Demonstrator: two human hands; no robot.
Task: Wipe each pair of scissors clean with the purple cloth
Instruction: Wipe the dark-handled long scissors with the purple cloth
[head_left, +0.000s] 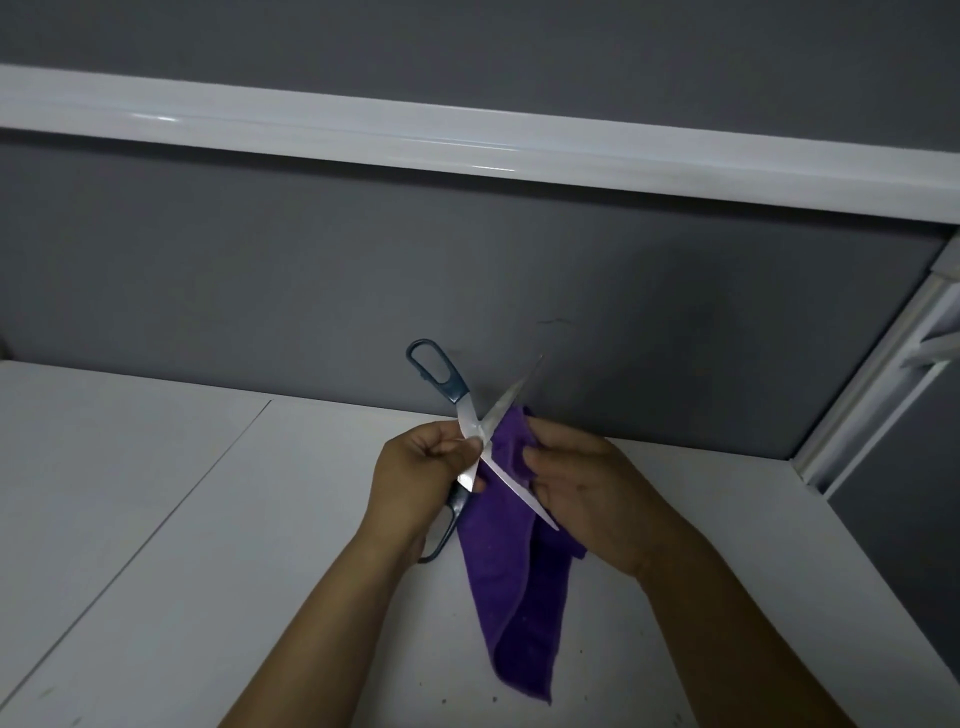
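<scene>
Head view: the left hand (421, 467) grips the opened blue-handled scissors (469, 415) near their pivot, so the right hand (587, 488), pinching the purple cloth (509, 597), can reach each blade.

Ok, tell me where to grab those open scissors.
By the free handle loop, coming from the upper left: the scissors are splayed in an X, both blade tips point right beside the cloth, and the left hand covers the pivot.
</scene>
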